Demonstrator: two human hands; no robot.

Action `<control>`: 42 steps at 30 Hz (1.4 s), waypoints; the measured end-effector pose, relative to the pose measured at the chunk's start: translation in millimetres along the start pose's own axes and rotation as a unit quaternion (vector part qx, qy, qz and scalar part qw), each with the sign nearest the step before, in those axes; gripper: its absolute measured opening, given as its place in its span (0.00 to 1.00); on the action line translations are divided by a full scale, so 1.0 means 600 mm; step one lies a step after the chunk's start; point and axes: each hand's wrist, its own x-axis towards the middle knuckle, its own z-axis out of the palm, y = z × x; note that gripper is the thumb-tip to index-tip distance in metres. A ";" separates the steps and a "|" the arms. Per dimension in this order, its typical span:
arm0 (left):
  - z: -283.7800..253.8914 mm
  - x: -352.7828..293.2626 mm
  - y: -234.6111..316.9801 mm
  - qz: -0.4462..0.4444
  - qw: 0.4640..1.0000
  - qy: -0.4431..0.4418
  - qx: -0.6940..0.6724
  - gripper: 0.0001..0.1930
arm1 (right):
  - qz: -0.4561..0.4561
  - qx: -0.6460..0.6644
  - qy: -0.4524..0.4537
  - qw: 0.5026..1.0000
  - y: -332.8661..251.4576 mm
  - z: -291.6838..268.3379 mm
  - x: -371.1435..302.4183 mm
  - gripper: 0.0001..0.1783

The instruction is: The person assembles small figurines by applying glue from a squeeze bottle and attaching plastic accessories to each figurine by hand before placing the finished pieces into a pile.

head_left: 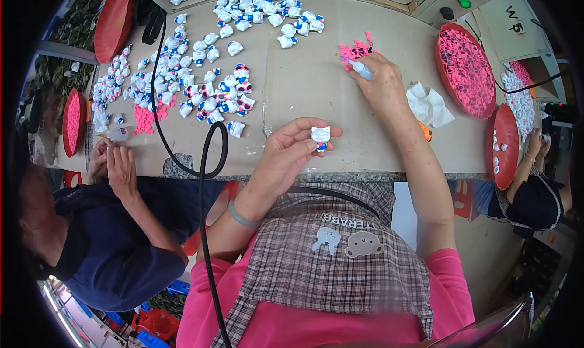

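Left of the held figurine (320, 135), a looped black cable (202, 177).

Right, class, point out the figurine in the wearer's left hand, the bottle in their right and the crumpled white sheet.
Figurine (320, 134): head view, on its white head.
Bottle (363, 72): head view, on its pale body.
Crumpled white sheet (429, 104): head view, near its middle.
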 end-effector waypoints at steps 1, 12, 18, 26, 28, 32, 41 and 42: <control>0.000 0.000 0.000 -0.002 1.000 0.000 -0.001 0.16 | -0.008 -0.012 -0.005 1.000 0.002 0.000 0.001 0.06; 0.005 0.005 -0.003 -0.005 1.000 0.000 -0.007 0.16 | -0.048 -0.049 -0.062 0.996 -0.005 -0.025 -0.012 0.11; 0.008 0.004 -0.007 -0.006 1.000 0.011 -0.012 0.15 | -0.040 -0.050 -0.013 0.998 -0.006 -0.007 -0.017 0.09; 0.004 0.002 -0.001 -0.005 1.000 -0.006 0.002 0.16 | 0.252 0.383 -0.117 0.881 -0.046 -0.041 -0.061 0.07; 0.005 0.004 -0.003 0.010 1.000 0.005 -0.005 0.16 | 0.283 0.479 -0.112 0.823 -0.056 -0.049 -0.079 0.06; 0.008 0.003 -0.007 0.013 1.000 0.020 -0.008 0.16 | 0.258 0.499 -0.111 0.820 -0.062 -0.052 -0.112 0.06; 0.019 0.008 -0.017 0.057 0.995 0.038 0.068 0.17 | 0.189 0.506 -0.126 0.832 -0.098 -0.064 -0.141 0.05; 0.019 0.008 -0.018 0.057 0.994 0.033 0.086 0.17 | 0.196 0.504 -0.130 0.831 -0.099 -0.064 -0.143 0.05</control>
